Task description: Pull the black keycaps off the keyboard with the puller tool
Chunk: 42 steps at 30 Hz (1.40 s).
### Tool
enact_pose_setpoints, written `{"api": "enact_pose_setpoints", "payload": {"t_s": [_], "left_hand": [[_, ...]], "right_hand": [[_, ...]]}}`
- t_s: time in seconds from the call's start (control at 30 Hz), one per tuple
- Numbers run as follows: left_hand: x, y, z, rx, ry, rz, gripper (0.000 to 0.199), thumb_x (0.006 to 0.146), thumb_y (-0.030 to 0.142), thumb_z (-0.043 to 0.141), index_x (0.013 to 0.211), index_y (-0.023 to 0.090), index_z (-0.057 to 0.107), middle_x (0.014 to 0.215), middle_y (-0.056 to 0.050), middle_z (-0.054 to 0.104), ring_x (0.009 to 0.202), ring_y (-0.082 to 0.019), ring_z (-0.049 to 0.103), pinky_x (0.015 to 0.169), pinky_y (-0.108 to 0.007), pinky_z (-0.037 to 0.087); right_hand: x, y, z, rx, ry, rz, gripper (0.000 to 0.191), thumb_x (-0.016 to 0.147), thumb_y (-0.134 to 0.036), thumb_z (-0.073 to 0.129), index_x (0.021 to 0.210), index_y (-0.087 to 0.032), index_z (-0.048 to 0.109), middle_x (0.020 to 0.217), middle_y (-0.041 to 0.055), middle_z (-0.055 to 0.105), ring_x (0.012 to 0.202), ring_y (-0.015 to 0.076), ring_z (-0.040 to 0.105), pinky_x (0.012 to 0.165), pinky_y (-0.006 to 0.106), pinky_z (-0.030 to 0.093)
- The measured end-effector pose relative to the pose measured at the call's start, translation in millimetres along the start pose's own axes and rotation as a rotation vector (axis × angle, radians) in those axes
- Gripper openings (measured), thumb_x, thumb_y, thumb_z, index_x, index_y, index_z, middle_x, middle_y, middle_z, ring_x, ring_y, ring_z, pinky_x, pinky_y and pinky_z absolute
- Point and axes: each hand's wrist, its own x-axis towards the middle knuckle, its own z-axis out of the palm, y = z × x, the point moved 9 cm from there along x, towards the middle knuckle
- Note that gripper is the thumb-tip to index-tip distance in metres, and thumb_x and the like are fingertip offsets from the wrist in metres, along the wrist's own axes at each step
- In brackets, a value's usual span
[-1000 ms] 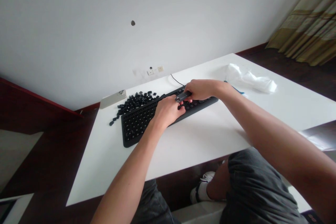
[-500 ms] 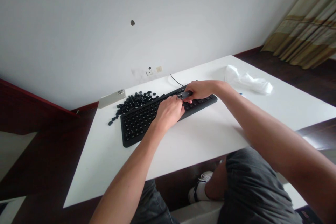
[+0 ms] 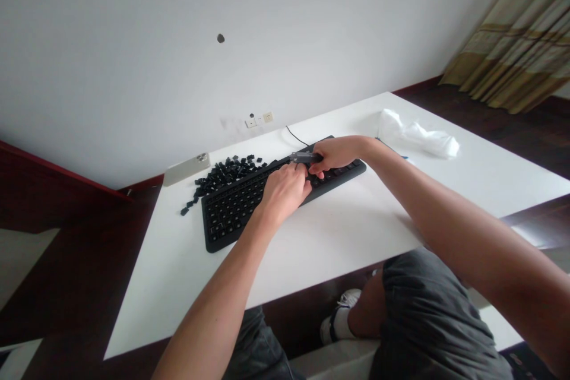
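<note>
A black keyboard [image 3: 236,205] lies slanted on the white table [image 3: 338,231]. Many of its keycaps are off on the left part. My right hand [image 3: 332,154] is wrapped round the dark handle of a small metal tool [image 3: 303,157], whose grey end points left above the keyboard's back edge. Beside it, my left hand [image 3: 287,187] rests on the middle of the keyboard; its fingertips are partly hidden, and I cannot make out whether they hold anything. A pile of loose black keycaps [image 3: 225,175] lies behind the keyboard's left half.
A pale phone [image 3: 187,169] stands at the table's back left edge. Crumpled white plastic [image 3: 418,133] lies at the back right, with a thin dark item [image 3: 392,148] partly behind my right forearm. A black cable [image 3: 296,135] runs behind the keyboard.
The tool in my right hand has swung up and left, so its metal end now shows above my left fingers. The whole view has shifted slightly.
</note>
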Motion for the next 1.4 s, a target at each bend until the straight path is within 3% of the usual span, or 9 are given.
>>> {"api": "enact_pose_setpoints", "payload": {"t_s": [0.4,0.7,0.8,0.97,1.1,1.23,1.4], "left_hand": [[1.2,-4.2,1.3,-0.121,0.023,-0.025,0.009,0.099,0.018,0.063,0.103,0.021,0.07,0.109,-0.008,0.077,0.104,-0.026,0.073,0.091,-0.036,0.058],[1.1,-4.3,-1.7,-0.198,0.001,-0.03,0.019,0.097,0.016,0.062,0.108,0.024,0.076,0.103,-0.005,0.079,0.095,-0.026,0.074,0.087,-0.036,0.059],[2.1,-4.9,-1.4,-0.257,0.059,-0.02,0.02,0.094,0.015,0.063,0.108,0.024,0.075,0.104,-0.004,0.078,0.094,-0.024,0.073,0.087,-0.036,0.059],[6.0,0.9,-1.3,-0.373,0.205,0.032,0.017,0.087,0.01,0.067,0.098,0.022,0.072,0.109,-0.004,0.078,0.108,-0.025,0.069,0.103,-0.04,0.055],[8.7,0.3,3.6,-0.387,0.247,-0.004,0.003,0.09,0.02,0.072,0.091,0.022,0.07,0.102,-0.004,0.077,0.103,-0.025,0.069,0.101,-0.041,0.054],[10.0,-3.4,9.9,-0.339,0.256,-0.053,0.012,0.096,0.032,0.07,0.09,0.021,0.069,0.1,-0.006,0.077,0.096,-0.027,0.069,0.091,-0.041,0.055],[11.9,0.7,17.1,-0.233,0.218,-0.034,0.015,0.101,0.034,0.062,0.103,0.019,0.065,0.111,-0.011,0.074,0.107,-0.03,0.067,0.096,-0.043,0.053]], "right_hand": [[1.7,-3.6,1.6,0.028,0.023,0.06,0.018,0.087,-0.032,0.066,0.078,-0.021,0.077,0.086,0.0054,0.078,0.071,0.0188,0.063,0.065,0.032,0.042],[-1.4,-10.2,-1.4,0.011,0.049,0.004,0.02,0.09,-0.032,0.065,0.078,-0.02,0.077,0.087,0.0051,0.078,0.07,0.0173,0.063,0.066,0.031,0.042],[-1.5,-9.7,-3.5,-0.006,0.067,0.004,0.021,0.09,-0.033,0.066,0.077,-0.021,0.077,0.088,0.0054,0.078,0.071,0.018,0.063,0.066,0.032,0.042],[-0.6,-10.7,-4.7,0.007,0.087,0.001,0.023,0.09,-0.033,0.063,0.074,-0.02,0.074,0.085,0.0059,0.077,0.072,0.0194,0.065,0.069,0.033,0.044],[-1.9,-13.0,-4.8,-0.036,0.091,0.02,0.023,0.09,-0.032,0.063,0.073,-0.018,0.07,0.084,0.0082,0.076,0.072,0.0201,0.064,0.066,0.033,0.043],[-5.3,-17.3,-8.0,-0.104,0.126,0.035,0.027,0.091,-0.036,0.061,0.073,-0.016,0.067,0.079,0.0099,0.072,0.068,0.0202,0.062,0.062,0.033,0.041],[-7.4,-16.1,-7.7,-0.085,0.122,0.071,0.026,0.09,-0.033,0.06,0.069,-0.018,0.062,0.074,0.0073,0.069,0.061,0.0179,0.057,0.058,0.033,0.039]]}}
